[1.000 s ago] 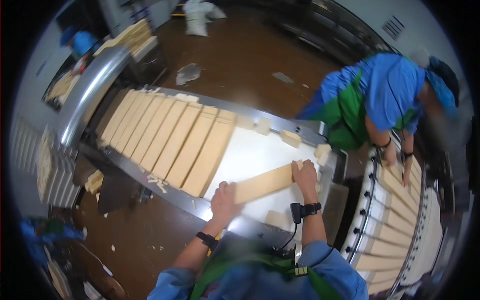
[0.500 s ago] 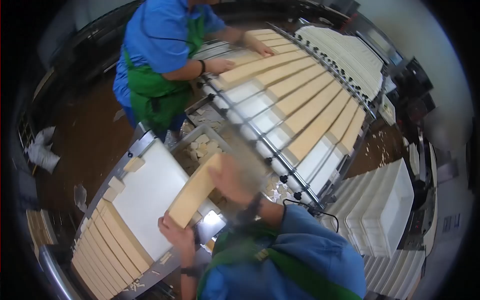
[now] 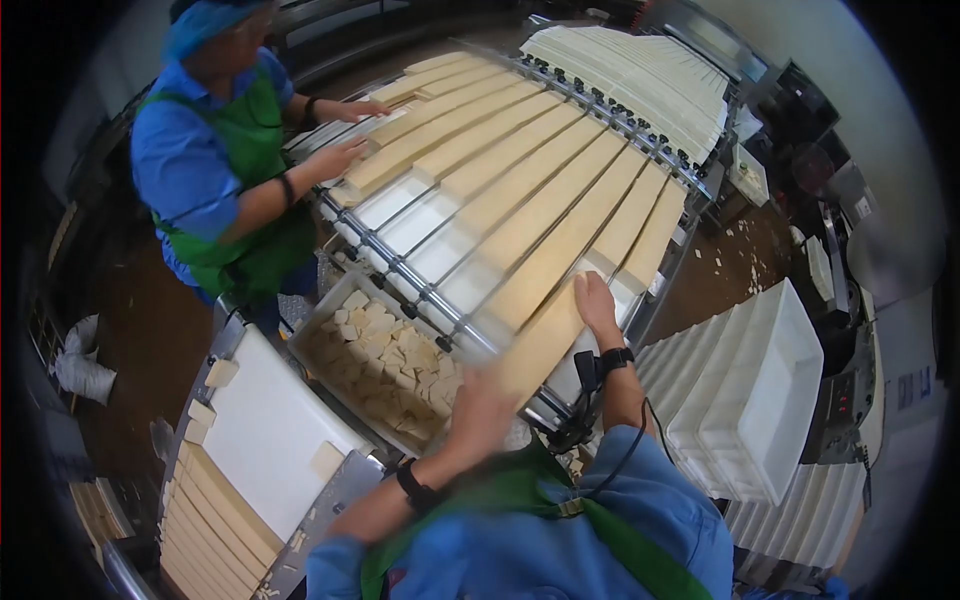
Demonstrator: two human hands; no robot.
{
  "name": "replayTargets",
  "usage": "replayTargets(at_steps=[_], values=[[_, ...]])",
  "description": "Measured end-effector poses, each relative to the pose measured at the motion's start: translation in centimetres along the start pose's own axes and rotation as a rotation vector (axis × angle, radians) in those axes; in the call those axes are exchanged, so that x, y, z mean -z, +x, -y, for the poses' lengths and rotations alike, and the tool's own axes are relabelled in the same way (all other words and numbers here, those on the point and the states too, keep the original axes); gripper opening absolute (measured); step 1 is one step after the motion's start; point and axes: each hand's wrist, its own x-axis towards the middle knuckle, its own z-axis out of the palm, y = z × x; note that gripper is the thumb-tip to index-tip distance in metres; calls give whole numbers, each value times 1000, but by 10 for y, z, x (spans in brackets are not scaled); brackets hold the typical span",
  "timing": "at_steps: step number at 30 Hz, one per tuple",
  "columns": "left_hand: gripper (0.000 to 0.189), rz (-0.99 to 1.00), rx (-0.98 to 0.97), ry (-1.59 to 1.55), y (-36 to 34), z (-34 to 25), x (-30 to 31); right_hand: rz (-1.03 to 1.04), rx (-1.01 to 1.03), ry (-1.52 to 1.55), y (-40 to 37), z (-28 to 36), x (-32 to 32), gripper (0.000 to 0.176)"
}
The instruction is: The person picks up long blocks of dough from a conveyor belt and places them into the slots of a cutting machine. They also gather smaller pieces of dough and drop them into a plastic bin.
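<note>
Scraps (image 3: 385,350) crowd the bin (image 3: 302,342) near the held strip (image 3: 547,345).

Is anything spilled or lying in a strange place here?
Pale scraps lie scattered on the floor right of the wide belt, like a spill. A loose offcut sits on the smaller belt, apart from its strips.

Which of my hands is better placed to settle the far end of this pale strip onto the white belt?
Probably the right hand: it grips the far end of the strip, over the white belt. The left hand, blurred, is at the near end, short of the metal rail.
</note>
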Motion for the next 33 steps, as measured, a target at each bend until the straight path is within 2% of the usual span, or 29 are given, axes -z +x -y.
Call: replayTargets(at_steps=[2, 3, 4, 6, 10, 12, 14, 15, 17, 18, 20, 22, 24, 26, 28, 29, 30, 31, 33], values=[[65, 32, 92, 11, 19, -5, -13, 189, 41, -420, 9, 6, 10, 49], [65, 32, 94, 11, 28, -7, -18, 180, -65, -408, 11, 12, 14, 53], [64, -20, 65, 6, 36, -8, -22, 183, -64, -406, 12, 9, 13, 53], [62, -73, 38, 6, 51, -4, -41, -225, 117, -473, 10, 9, 15, 53], [60, -152, 106, -78, 70, 3, -73, -210, 262, -376, -22, 6, 23, 53], [59, -185, 121, -84, 72, 0, -75, -37, 304, -14, -50, 1, 20, 54], [62, -159, 113, -96, 69, 0, -72, 191, 414, 140, -83, 7, 23, 63], [62, -165, 130, -98, 67, -6, -67, 209, 417, 144, -97, 24, 31, 63], [60, -123, 101, -132, 62, -23, -52, 471, 446, 95, -124, 57, 50, 71], [60, -133, 128, -136, 61, -15, -55, 499, 453, 100, -127, 55, 48, 71], [72, -181, -20, -113, 59, 12, -67, 427, 502, 29, -128, 51, 42, 79], [71, -233, 5, -175, 53, 24, -64, 447, 523, -2, -129, 60, 42, 79], [68, -251, 34, -223, 40, 35, -53, 386, 640, -90, -133, 58, 39, 77], [68, -338, 86, -269, 23, 48, -33, 421, 659, -116, -134, 57, 31, 75], [62, -618, 140, -33, 5, 64, -11, 461, 697, -322, -132, 60, 31, 73], [62, -640, 165, -30, -5, 78, -5, 484, 691, -337, -131, 61, 31, 72], [57, -668, 293, -7, -15, 97, -3, 503, 723, -327, -130, 62, 30, 72], [52, -700, 426, 15, -27, 113, 3, 492, 657, -332, -128, 66, 30, 73], [48, -715, 463, 21, -62, 141, 20, 469, 581, -287, -132, 99, 28, 75]])
